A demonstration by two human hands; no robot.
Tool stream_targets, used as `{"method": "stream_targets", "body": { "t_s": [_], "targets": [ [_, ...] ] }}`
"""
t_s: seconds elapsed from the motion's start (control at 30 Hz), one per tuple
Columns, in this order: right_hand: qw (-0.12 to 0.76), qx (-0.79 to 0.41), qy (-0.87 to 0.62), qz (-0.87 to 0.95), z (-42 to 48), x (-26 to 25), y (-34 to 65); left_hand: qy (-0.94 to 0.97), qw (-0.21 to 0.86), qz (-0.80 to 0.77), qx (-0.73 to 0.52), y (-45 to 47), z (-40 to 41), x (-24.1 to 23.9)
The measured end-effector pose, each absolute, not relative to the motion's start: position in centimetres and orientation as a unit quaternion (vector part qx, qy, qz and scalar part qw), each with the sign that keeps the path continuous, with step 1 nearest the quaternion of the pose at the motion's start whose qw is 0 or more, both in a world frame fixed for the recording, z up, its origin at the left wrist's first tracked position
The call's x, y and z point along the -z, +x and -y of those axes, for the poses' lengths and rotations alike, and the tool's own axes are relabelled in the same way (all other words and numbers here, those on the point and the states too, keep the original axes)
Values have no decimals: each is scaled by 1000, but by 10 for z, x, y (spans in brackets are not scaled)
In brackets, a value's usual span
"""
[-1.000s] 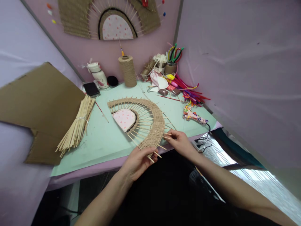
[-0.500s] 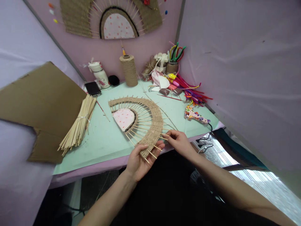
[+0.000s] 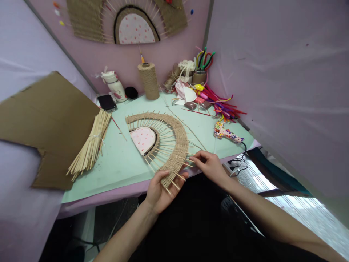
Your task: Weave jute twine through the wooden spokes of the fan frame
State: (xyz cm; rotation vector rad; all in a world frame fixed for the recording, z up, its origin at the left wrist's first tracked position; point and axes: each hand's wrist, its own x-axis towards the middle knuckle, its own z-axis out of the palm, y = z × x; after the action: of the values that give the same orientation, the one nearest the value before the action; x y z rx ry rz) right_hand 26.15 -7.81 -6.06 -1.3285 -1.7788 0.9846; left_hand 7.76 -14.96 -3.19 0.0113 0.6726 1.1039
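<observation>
A half-round piece of jute twine woven over wooden sticks (image 3: pixel 174 140), with a pink dotted centre (image 3: pixel 143 139), lies on the mint-green table mat (image 3: pixel 120 163) and juts over its near edge. My left hand (image 3: pixel 160 189) holds the near end of the woven band from below, thumb on top. My right hand (image 3: pixel 208 163) pinches a strand of twine at the stick tips on the band's right edge.
A bundle of wooden sticks (image 3: pixel 91 143) and a brown cardboard sheet (image 3: pixel 46 120) lie at the left. At the back stand a twine spool (image 3: pixel 148 80), a white bottle (image 3: pixel 114 85), a phone (image 3: pixel 107 102) and coloured pipe cleaners (image 3: pixel 220 103). A patterned glue gun (image 3: pixel 226 133) lies at the right.
My left hand has turned palm-up under the woven band's end, which has come a little nearer me. My right hand has stayed at the stick tips.
</observation>
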Motion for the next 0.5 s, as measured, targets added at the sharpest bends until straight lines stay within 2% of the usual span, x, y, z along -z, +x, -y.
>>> {"method": "stream_targets", "body": {
  "t_s": [0.3, 0.5],
  "targets": [
    [375, -265, -488, 742, 80, 58, 275, 16, 806, -300, -510, 76, 154, 38],
    [364, -269, -401, 796, 76, 47, 286, 12, 802, -305, -514, 74, 156, 40]
  ]
}}
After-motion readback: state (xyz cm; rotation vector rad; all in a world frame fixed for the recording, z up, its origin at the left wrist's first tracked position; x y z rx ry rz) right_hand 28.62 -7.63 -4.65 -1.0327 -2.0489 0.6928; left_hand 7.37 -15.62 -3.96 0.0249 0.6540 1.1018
